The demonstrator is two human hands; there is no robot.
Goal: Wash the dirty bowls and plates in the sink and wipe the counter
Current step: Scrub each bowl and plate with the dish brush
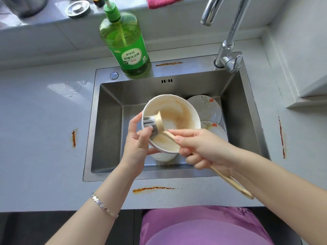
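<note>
Two bowls (177, 110), two plates (205, 107), one brush (160, 121), one soap bottle (127, 48), four orange smears (154, 189).

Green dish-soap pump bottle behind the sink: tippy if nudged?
Probably tippy: the tall green plastic pump bottle stands on the steel sink's back rim. Likely heavy; it looks mostly full. Smooth plastic, possibly slippery.

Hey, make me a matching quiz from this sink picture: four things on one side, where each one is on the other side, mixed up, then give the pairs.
Things
1. bowl
2. dish brush
3. soap bottle
4. flowered plates

Places
A. on the back ledge of the sink
B. lying inside the sink
C. held in the left hand
D. held in the right hand

Pairs: 1-C, 2-D, 3-A, 4-B
</note>
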